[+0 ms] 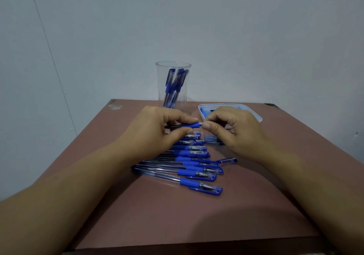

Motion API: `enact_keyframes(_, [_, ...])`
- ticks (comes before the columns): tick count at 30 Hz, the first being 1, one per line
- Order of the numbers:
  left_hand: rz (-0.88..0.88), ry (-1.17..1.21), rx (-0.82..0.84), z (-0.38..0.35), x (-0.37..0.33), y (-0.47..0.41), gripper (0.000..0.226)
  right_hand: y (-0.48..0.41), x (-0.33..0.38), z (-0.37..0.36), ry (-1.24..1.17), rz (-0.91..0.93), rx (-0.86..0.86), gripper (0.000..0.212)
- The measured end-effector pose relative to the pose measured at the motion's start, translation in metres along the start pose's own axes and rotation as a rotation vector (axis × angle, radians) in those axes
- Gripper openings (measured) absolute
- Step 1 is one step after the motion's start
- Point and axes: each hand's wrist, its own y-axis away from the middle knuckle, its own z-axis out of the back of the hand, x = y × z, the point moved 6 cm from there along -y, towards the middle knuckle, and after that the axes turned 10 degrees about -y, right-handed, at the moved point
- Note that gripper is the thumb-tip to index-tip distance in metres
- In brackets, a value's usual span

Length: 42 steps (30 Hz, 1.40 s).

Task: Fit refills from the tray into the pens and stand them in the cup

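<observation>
- Both hands meet at the middle of the frame, above the reddish-brown surface (157,215).
- Left hand (157,128) pinches a pen (190,125) by its blue grip, held level.
- Right hand (234,130) pinches a thin pale stem (200,124) sticking out of the grip's right end; refill or tip, I cannot tell.
- Behind the left hand, a clear cup (188,89) stands with several blue pens inside.
- Behind the right hand lies a white tray (256,114) with blue contents.
- Below the hands, a row of capped pens (197,173) lies on the surface, with a loose cap (227,161) just right of it.
</observation>
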Motion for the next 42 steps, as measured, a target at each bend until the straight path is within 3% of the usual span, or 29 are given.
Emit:
enact_keyframes(5, [-0.043, -0.068, -0.003, 0.0, -0.002, -0.001, 0.026, 0.003, -0.005, -0.002, -0.109, -0.149, 0.047, 0.013])
enact_keyframes(7, [-0.038, -0.08, 0.003, 0.0, 0.001, -0.001, 0.026, 0.005, -0.012, 0.001, -0.114, -0.243, 0.127, 0.006])
enact_keyframes(12, [0.018, -0.063, 0.021, 0.003, 0.013, 0.0, 0.031, 0.022, -0.026, 0.017, -0.022, -0.419, 0.436, 0.018])
enact_keyframes(18, [0.016, -0.034, 0.024, 0.002, 0.015, 0.0, 0.031, 0.027, -0.028, 0.012, 0.011, -0.484, 0.545, 0.017])
enact_keyframes(22, [0.017, -0.032, 0.03, 0.0, 0.016, -0.001, 0.033, 0.027, -0.031, 0.014, 0.031, -0.493, 0.508, 0.009])
enact_keyframes(33, [0.037, -0.044, 0.045, -0.004, 0.019, 0.0, 0.026, 0.012, -0.032, 0.031, -0.061, -0.348, 0.044, 0.011])
enact_keyframes(37, [0.035, -0.055, 0.043, -0.004, 0.018, 0.0, 0.028, 0.01, -0.025, 0.02, -0.087, -0.324, 0.079, 0.02])
enact_keyframes(42, [0.026, -0.091, 0.036, -0.004, 0.013, 0.0, 0.028, 0.01, -0.024, 0.005, -0.11, -0.344, 0.093, 0.017])
